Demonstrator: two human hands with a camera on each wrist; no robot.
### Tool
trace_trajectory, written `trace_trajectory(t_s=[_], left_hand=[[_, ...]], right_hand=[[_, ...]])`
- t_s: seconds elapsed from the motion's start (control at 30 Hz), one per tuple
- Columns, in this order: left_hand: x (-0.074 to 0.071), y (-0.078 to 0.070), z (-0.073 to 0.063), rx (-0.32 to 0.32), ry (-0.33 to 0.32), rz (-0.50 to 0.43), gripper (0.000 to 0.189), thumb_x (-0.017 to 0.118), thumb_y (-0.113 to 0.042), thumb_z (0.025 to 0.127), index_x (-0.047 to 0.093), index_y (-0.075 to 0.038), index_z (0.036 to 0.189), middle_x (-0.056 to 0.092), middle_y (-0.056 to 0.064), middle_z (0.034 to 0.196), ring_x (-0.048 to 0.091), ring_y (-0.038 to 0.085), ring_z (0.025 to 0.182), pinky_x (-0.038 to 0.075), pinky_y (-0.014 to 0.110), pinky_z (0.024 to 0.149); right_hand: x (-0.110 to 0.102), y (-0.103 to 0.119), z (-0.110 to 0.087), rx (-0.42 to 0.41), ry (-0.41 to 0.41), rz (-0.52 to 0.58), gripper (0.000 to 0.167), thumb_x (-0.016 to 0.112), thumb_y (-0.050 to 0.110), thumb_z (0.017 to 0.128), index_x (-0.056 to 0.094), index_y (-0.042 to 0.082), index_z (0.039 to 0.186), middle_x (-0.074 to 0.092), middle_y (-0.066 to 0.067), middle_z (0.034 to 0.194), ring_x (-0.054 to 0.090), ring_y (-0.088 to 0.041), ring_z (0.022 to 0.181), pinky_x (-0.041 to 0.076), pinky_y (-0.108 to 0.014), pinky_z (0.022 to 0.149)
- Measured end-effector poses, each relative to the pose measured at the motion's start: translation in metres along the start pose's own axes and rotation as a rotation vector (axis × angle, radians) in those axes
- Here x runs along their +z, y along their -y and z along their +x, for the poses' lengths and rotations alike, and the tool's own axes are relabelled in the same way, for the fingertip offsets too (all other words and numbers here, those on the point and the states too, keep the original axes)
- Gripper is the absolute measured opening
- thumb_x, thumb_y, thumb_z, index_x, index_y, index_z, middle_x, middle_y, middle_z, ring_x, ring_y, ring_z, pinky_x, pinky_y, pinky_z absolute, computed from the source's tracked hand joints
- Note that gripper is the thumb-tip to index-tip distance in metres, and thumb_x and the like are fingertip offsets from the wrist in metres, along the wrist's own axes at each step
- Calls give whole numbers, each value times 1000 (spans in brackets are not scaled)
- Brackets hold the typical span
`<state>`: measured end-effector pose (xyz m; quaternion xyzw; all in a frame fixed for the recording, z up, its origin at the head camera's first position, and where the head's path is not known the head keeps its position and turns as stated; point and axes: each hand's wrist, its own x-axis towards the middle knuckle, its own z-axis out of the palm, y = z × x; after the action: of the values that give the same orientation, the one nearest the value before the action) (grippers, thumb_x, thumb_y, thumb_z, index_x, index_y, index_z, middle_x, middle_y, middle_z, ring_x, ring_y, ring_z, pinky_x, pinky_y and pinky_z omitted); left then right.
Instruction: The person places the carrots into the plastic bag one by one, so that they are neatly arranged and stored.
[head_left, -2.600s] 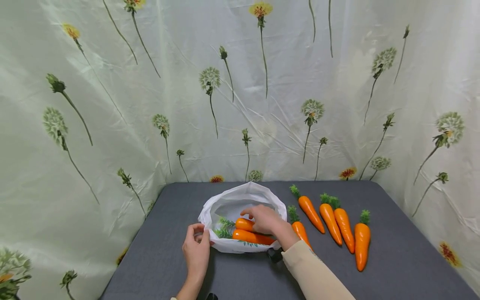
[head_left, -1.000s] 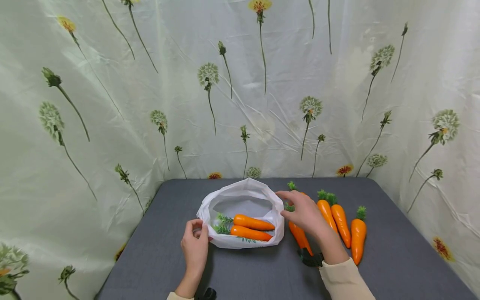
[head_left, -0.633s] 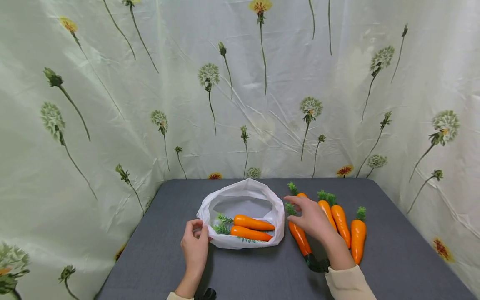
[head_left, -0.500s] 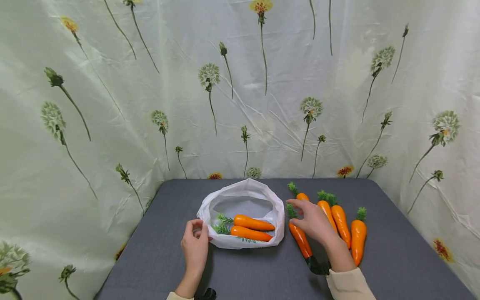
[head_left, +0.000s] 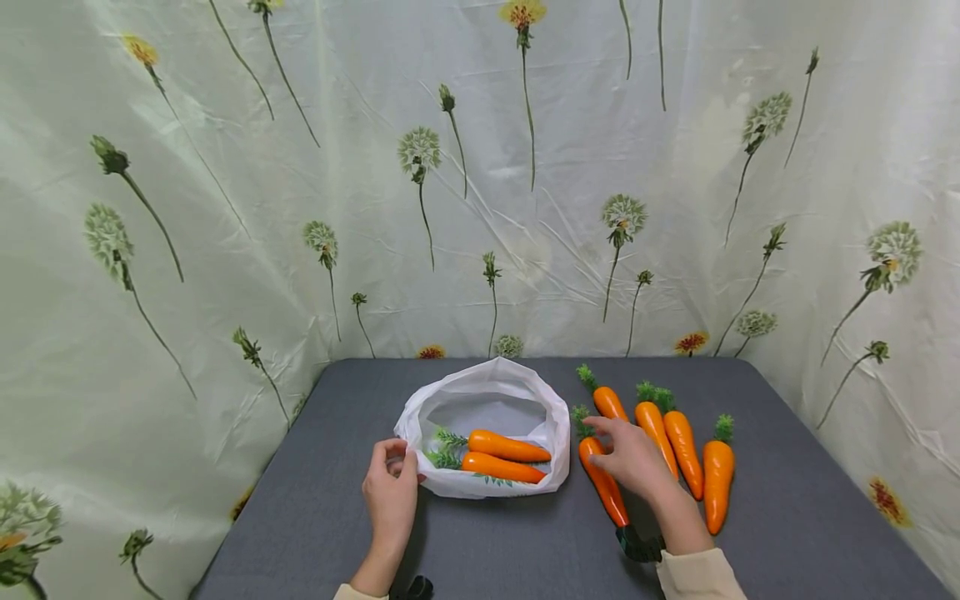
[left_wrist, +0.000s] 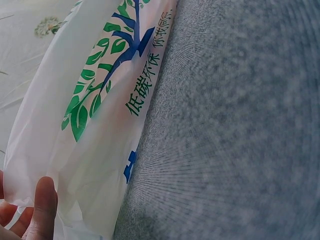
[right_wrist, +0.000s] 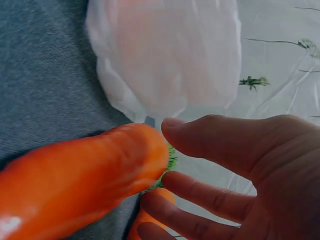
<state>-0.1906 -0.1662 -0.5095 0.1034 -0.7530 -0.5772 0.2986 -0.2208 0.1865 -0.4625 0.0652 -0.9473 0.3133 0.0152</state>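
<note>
Bordering grey tabletop (head_left: 495, 546): flowered curtain (head_left: 480, 179).

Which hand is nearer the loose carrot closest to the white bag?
Right. The right hand is at that carrot's leafy end, fingers spread and not closed around it. The left hand is across the white bag, pinching its left rim.

Left hand (head_left: 391, 493): we see fingers curled, thumb opposing them in a pinch. Right hand (head_left: 634, 457): stretched forward and inward, fingers lightly bent, thumb apart.
</note>
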Motion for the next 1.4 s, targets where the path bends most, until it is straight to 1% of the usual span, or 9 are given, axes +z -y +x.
trace_trajectory(t_s=[0.17, 0.33, 0.57, 0.77, 0.97, 1.2, 1.3, 1.4], left_hand=[[0, 0, 0, -1, 7, -15, 14, 67, -5, 93, 63, -8, 106, 65, 9, 98, 66, 18, 61, 56, 25, 51], [0, -1, -1, -3, 2, -21, 14, 67, -5, 92, 63, -8, 105, 65, 8, 98, 65, 16, 62, 56, 27, 51], [1, -2, 0, -10, 5, -28, 15, 67, -4, 92, 63, -7, 106, 65, 9, 100, 65, 13, 63, 57, 26, 52], [0, -3, 0, -7, 14, -22, 14, 66, -4, 94, 62, -5, 108, 64, 11, 102, 65, 13, 65, 56, 24, 53], [0, -3, 0, -12, 20, -14, 14, 66, -5, 94, 62, -6, 108, 64, 11, 102, 65, 14, 66, 57, 24, 54], [-1, -1, 0, -7, 13, -11, 14, 66, -3, 93, 62, -6, 107, 64, 12, 101, 64, 12, 65, 57, 24, 53], [-1, -1, 0, -7, 5, -14, 14, 67, -3, 93, 62, -6, 106, 64, 11, 100, 64, 12, 64, 57, 24, 53], [-1, -1, 0, -7, 0, -5, 14, 67, -4, 93, 62, -7, 106, 64, 10, 100, 64, 12, 63, 56, 24, 52]], right_hand=[[4, -4, -1, 19, 2, -16, 58, 84, 14, 81, 64, 15, 135, 68, -10, 119, 67, -28, 97, 57, -41, 71], [6, -8, -2, 22, 8, -28, 57, 85, 16, 79, 65, 14, 133, 69, -10, 118, 66, -25, 92, 55, -42, 72], [10, -11, -4, 0, -4, -37, 60, 87, 21, 76, 65, 13, 132, 68, -10, 118, 65, -29, 100, 54, -50, 84], [13, -7, -5, -5, 0, -51, 64, 89, 21, 74, 65, 12, 133, 67, -11, 121, 64, -28, 100, 53, -53, 87], [16, -5, -4, 9, 3, -41, 65, 87, 16, 72, 65, 13, 133, 67, -10, 122, 62, -23, 92, 54, -49, 82], [16, -5, -2, 63, 50, -17, 71, 86, 15, 71, 61, 14, 137, 66, -9, 121, 59, -21, 87, 54, -44, 75], [16, -4, -2, 67, 53, -16, 71, 85, 15, 71, 61, 14, 137, 66, -9, 120, 59, -20, 87, 54, -41, 73], [13, -3, -3, 54, 36, -19, 67, 84, 14, 71, 62, 13, 135, 66, -10, 118, 58, -20, 84, 52, -39, 70]])
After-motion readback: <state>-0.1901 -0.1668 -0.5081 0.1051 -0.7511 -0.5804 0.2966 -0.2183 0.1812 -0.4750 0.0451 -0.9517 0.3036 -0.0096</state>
